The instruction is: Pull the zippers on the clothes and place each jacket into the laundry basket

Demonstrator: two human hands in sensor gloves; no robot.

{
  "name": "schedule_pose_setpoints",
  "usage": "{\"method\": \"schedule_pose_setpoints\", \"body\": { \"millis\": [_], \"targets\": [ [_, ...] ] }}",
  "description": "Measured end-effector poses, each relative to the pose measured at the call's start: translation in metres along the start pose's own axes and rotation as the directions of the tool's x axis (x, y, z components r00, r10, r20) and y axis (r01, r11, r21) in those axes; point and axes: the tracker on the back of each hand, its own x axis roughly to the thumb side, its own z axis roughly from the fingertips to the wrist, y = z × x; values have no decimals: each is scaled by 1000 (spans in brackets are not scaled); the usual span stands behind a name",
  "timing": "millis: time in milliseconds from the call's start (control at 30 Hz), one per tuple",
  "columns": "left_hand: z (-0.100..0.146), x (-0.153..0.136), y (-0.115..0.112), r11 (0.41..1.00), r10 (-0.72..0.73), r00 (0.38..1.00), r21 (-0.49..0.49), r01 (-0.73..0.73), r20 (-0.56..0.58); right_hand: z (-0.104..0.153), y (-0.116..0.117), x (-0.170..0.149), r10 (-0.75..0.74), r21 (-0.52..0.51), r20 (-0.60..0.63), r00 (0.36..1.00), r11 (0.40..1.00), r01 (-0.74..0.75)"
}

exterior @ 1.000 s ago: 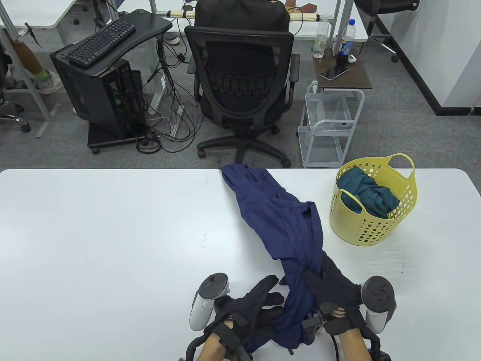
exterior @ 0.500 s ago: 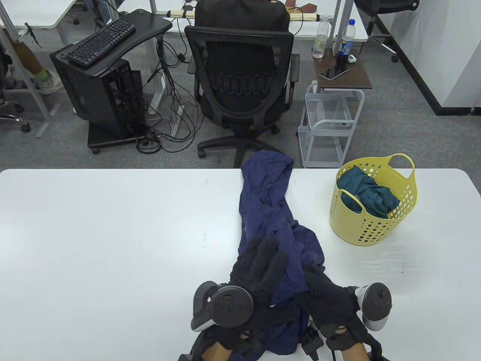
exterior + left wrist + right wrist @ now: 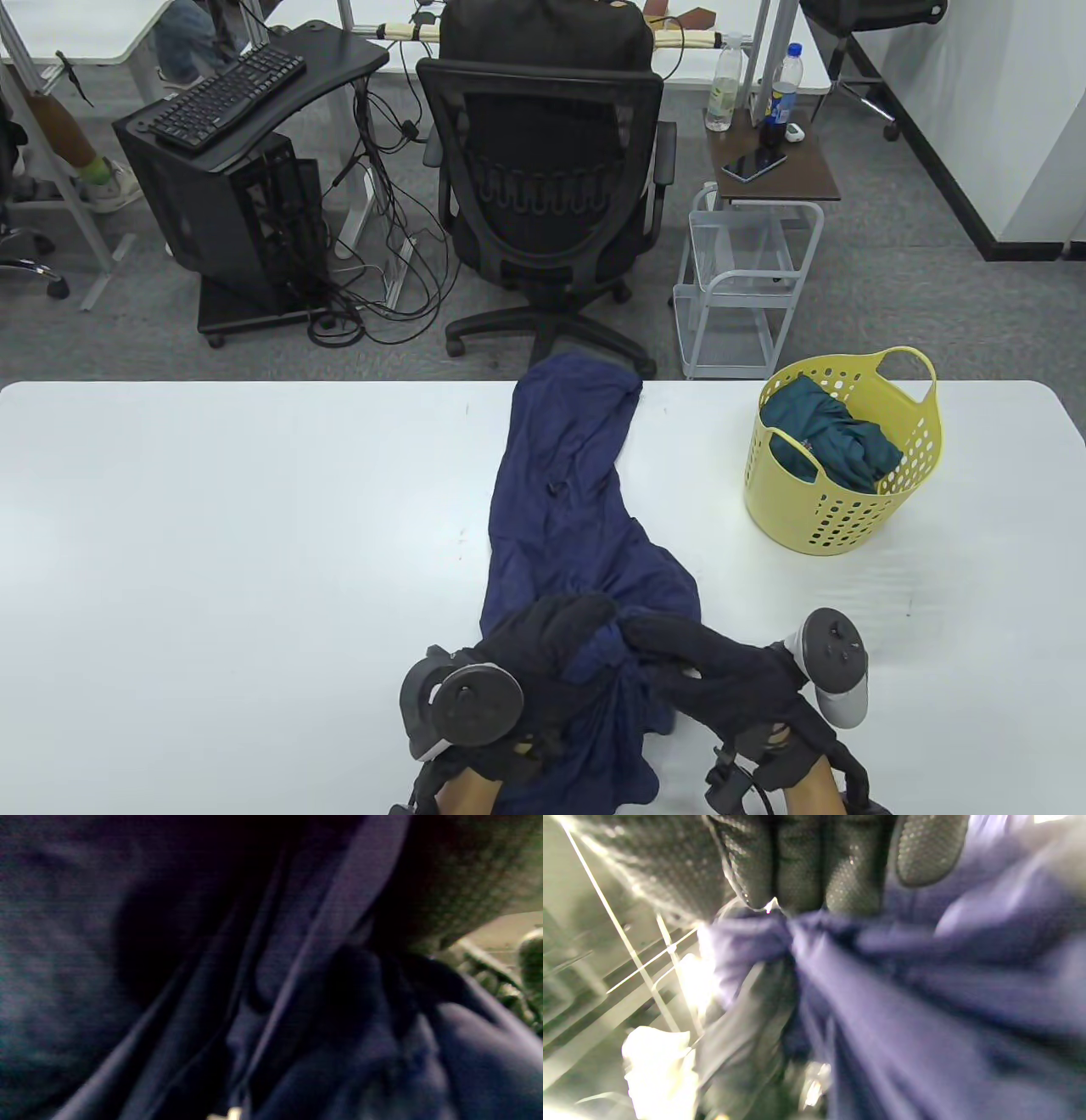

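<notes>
A navy jacket [image 3: 564, 501] lies bunched in a long strip down the white table [image 3: 212, 552], from the far edge to the near edge. My left hand [image 3: 556, 632] grips the cloth near the front, fingers curled over a fold. Right beside it my right hand [image 3: 679, 649] grips the same bunch of navy jacket [image 3: 925, 1005]; its fingers [image 3: 797, 861] pinch a gathered fold. Dark navy cloth [image 3: 271, 984] fills the left wrist view. A yellow laundry basket [image 3: 848, 509] stands at the right and holds a teal garment [image 3: 827, 437].
A black office chair [image 3: 547, 187] stands behind the table's far edge. A wire trolley [image 3: 747, 280] and a small side table with bottles and a phone are at the back right. A computer stand with a keyboard [image 3: 225, 93] is at the back left.
The jacket has swung and been drawn toward me, its far end shifting along the table's far edge. My left hand went from open beside the cloth to curled on it.
</notes>
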Motion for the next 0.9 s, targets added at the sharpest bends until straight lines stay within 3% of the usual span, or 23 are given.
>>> {"method": "schedule_pose_setpoints", "body": {
  "millis": [67,133,200,233,333,400,467,567,667,733,767,900],
  "targets": [
    [1,2,1,1000,-18,1000,2,18,16,0,0,-1,175,-55,-14,985,983,-175],
    [1,12,0,1000,-20,999,-1,20,48,-3,10,-5,306,93,-30,952,949,-302],
    [1,27,-3,1000,-6,995,-13,8,102,-7,31,-13,335,278,-67,940,911,-305],
    [1,34,-4,1000,8,993,-18,-6,121,-8,38,-15,346,294,-62,936,903,-314],
    [5,54,-6,998,-55,982,0,56,180,-11,49,-15,329,146,-24,944,935,-323],
    [7,55,-1,999,-53,983,15,51,177,-11,47,-15,268,105,3,963,958,-267],
    [6,48,5,998,59,992,-22,-57,116,-11,43,-13,157,114,10,988,981,-157],
    [5,27,10,947,319,944,-54,-315,85,-10,34,-10,18,122,23,1000,992,-21],
    [5,0,-5,779,539,835,-312,-543,-109,-7,22,-6,-194,97,55,979,977,188],
    [7,-9,-22,674,517,823,-481,-561,-236,-6,16,-4,-293,51,83,952,956,290],
    [8,-11,-30,654,465,844,-539,-531,-267,-5,13,-4,-363,26,101,926,932,362],
    [7,-5,-50,621,395,864,-601,-502,-312,-3,8,-5,-474,22,135,870,879,476]
  ]
}}
